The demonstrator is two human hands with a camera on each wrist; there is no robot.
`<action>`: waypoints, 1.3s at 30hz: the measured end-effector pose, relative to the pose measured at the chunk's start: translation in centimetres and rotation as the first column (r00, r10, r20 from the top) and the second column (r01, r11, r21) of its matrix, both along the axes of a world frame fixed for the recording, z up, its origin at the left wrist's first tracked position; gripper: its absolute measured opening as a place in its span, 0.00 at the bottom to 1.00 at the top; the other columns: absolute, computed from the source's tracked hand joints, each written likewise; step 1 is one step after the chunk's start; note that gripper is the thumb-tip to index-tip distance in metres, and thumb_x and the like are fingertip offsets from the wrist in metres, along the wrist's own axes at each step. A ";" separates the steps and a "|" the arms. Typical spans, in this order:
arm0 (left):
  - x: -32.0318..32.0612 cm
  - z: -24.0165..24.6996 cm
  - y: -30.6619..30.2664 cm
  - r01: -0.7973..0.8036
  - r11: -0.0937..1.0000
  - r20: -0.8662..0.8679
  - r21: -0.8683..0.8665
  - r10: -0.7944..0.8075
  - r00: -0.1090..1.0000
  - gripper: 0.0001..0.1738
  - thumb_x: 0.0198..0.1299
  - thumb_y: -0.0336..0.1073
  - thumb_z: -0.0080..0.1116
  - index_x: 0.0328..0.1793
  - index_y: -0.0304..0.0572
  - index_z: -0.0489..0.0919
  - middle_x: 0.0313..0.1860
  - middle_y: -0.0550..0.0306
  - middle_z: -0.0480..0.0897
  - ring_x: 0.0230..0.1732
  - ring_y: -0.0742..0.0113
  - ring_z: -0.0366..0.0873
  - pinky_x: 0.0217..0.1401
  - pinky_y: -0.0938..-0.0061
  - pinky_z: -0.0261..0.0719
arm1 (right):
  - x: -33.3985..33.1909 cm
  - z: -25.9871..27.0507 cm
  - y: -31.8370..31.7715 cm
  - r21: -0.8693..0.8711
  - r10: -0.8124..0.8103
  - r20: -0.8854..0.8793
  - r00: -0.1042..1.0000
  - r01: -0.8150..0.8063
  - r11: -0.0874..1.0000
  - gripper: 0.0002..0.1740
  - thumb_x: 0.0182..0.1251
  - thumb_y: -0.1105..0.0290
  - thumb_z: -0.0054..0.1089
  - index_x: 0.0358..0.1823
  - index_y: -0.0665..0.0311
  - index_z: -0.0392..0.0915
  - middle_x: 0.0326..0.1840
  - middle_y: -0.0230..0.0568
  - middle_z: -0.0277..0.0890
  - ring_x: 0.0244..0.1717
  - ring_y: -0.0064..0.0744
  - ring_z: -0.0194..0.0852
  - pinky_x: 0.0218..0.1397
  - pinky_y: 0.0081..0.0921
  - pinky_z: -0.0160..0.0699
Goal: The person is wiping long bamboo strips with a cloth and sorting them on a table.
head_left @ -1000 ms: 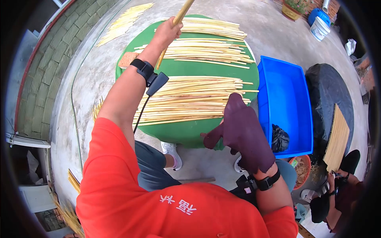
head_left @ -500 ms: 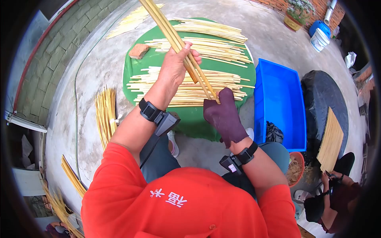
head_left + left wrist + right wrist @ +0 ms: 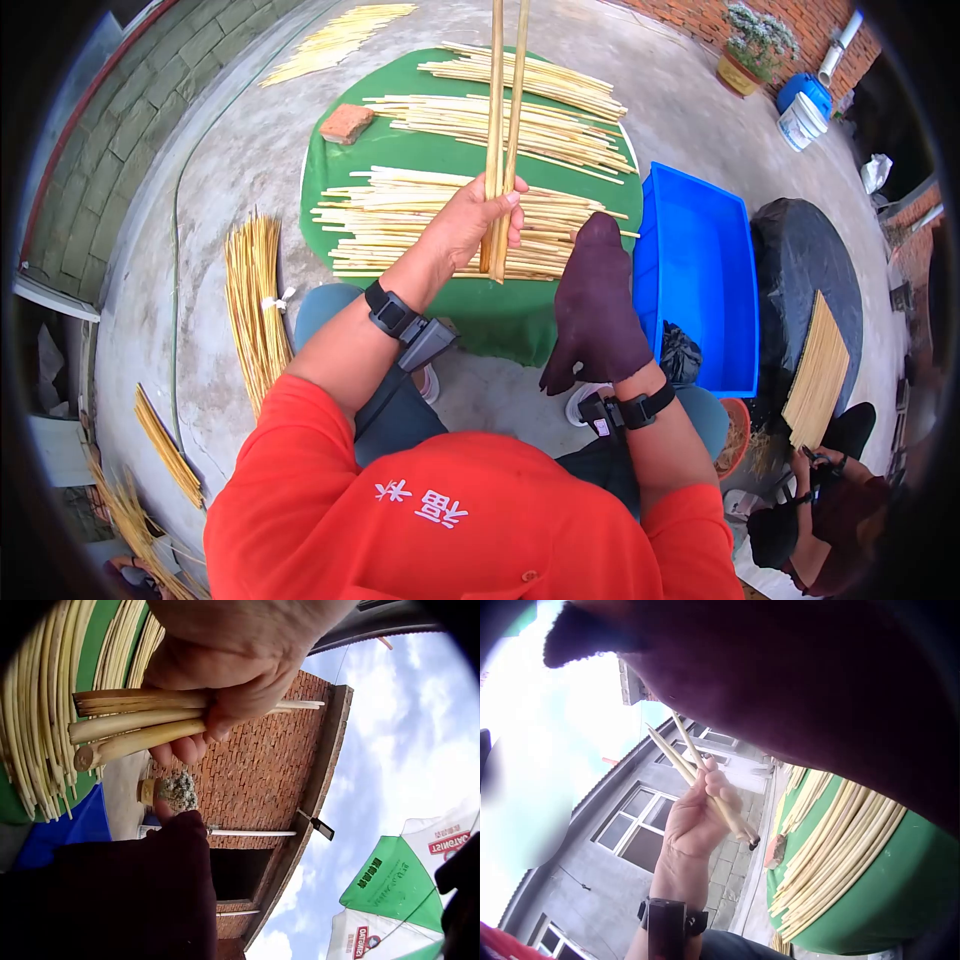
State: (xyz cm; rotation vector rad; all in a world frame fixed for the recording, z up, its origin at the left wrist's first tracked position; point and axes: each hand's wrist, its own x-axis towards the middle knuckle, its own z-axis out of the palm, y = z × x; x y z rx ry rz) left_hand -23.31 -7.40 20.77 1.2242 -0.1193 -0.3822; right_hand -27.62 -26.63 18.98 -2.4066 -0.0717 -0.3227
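My bare left hand (image 3: 470, 222) grips a few long yellow stalks (image 3: 495, 120) near their lower ends, upright in the head view. Three cut ends (image 3: 139, 739) stick out below the fist in the left wrist view, one of them brown and split. To the right, apart from the stalks, my right hand (image 3: 600, 295) wears a dark purple cloth glove. Its fingers point forward and hold nothing; a bare fingertip (image 3: 162, 808) pokes out of the cloth. Beneath both hands, rows of pale stalks (image 3: 400, 215) lie across a round table with a green cover (image 3: 480, 310).
A brick (image 3: 346, 123) sits at the table's left edge. Beside the table stands a blue tub (image 3: 705, 280) with a black bag (image 3: 680, 355). Stalk bundles (image 3: 255, 300) lie on the floor at left. Another person (image 3: 840, 510) works at the lower right.
The left hand has brought the stalks back from the far left and swung them upright. Their lower ends met the gloved right hand half a second ago; now the two are apart.
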 end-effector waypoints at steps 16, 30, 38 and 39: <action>-3.2 -0.8 -2.7 0.258 0.957 0.026 0.131 -0.263 0.964 0.11 0.65 0.35 0.47 0.50 0.41 0.70 0.23 0.59 0.73 0.23 0.73 0.72 0.28 0.79 0.74 | -1.0 5.1 -1.9 -0.885 0.444 0.208 0.872 -0.025 0.466 0.09 0.36 0.71 0.60 0.08 0.58 0.68 0.05 0.32 0.56 0.14 0.33 0.64 0.38 0.43 0.61; -3.7 -1.4 -5.1 0.243 0.969 -0.053 -0.049 -0.246 0.968 0.16 0.62 0.26 0.47 0.56 0.38 0.66 0.26 0.62 0.71 0.22 0.77 0.69 0.21 0.82 0.73 | -2.2 0.7 -1.2 0.889 0.545 -0.310 0.779 0.036 0.456 0.11 0.60 0.75 0.55 0.41 0.69 0.67 0.30 0.37 0.74 0.30 0.26 0.74 0.36 0.21 0.75; -3.4 -2.6 -4.5 0.350 0.935 -0.105 0.056 -0.343 0.933 0.05 0.64 0.31 0.47 0.43 0.40 0.68 0.18 0.62 0.70 0.15 0.76 0.68 0.19 0.82 0.71 | -4.0 3.4 -0.2 0.291 0.430 -0.113 0.896 -0.384 0.876 0.15 0.56 0.76 0.57 0.44 0.71 0.65 0.31 0.40 0.74 0.32 0.32 0.76 0.36 0.22 0.75; -3.3 -2.1 -4.4 0.349 0.936 -0.108 0.054 -0.342 0.934 0.05 0.64 0.31 0.47 0.43 0.40 0.68 0.18 0.62 0.70 0.15 0.76 0.68 0.19 0.82 0.71 | -4.1 4.2 0.1 0.120 0.371 -0.074 0.926 -0.361 0.925 0.16 0.54 0.77 0.59 0.43 0.71 0.66 0.30 0.42 0.75 0.31 0.35 0.77 0.35 0.23 0.75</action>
